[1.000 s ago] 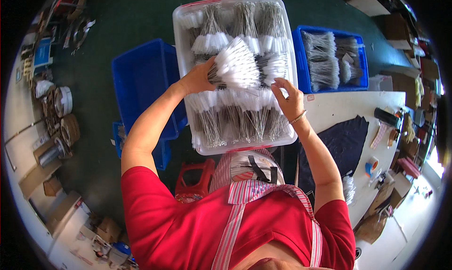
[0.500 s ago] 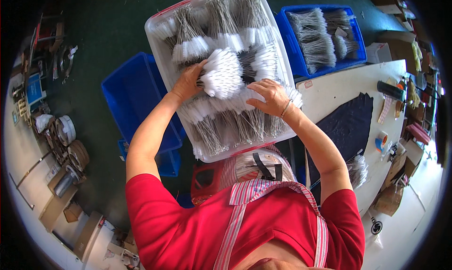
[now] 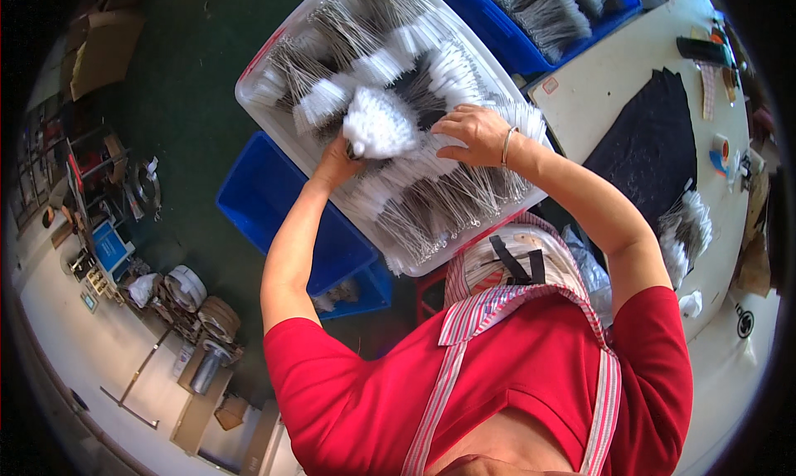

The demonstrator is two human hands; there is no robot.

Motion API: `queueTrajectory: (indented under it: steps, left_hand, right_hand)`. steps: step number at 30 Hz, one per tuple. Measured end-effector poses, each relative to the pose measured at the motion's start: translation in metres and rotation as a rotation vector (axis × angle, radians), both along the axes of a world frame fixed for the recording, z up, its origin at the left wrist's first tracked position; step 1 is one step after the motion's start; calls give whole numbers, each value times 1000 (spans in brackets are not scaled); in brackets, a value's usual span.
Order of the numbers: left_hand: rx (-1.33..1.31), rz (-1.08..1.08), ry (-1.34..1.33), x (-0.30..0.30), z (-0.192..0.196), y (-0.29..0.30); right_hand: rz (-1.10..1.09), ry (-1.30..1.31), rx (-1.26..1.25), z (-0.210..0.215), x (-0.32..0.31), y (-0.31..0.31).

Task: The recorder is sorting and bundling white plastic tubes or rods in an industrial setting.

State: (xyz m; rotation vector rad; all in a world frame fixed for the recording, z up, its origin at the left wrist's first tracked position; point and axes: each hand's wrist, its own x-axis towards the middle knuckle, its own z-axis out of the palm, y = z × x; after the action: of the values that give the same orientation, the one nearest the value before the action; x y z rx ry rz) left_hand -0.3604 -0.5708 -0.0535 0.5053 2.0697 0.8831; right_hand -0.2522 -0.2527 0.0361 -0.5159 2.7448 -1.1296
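Observation:
My left hand (image 3: 338,164) is closed round the wire stems of a bundle of small brushes (image 3: 380,124), its white bristle heads fanned toward the right and somewhat blurred. Most of the stems are hidden by the hand and the bristles. My right hand (image 3: 481,136), a bracelet at its wrist, hovers low over or rests on brushes to the right of the bundle; whether it touches them I cannot tell. Its fingers are slightly bent, thumb apart, with nothing seen in them. Below both hands a white plastic tray (image 3: 245,90) holds rows of similar brush bundles (image 3: 410,219).
A blue bin (image 3: 257,196) stands left of the tray, with a smaller blue bin (image 3: 375,287) below it. Another blue bin (image 3: 496,35) at far right holds brushes. On the pale table (image 3: 572,115) lie a dark cloth (image 3: 647,140) and a brush bundle (image 3: 686,231).
The whole view has turned and shifted, so the tray looks more tilted. My left hand still grips the brush bundle, whose heads are now blurred. My right hand stays beside it.

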Motion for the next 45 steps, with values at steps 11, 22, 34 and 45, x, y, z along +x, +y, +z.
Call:
queueTrajectory:
  steps: [11,22,34,45]
  left_hand:
    - [122,4,30,3,-1,-6]
    - [304,63,235,24,-22,-8]
    - [-190,-173,515,19,19,36]
    - [-422,-456,613,4,6,52]
  right_hand:
    - [208,220,234,8,6,-29]
    - [294,330,168,-19,16,-62]
    - [315,341,1,-28,17,-58]
    - [348,233,67,-28,11,-56]
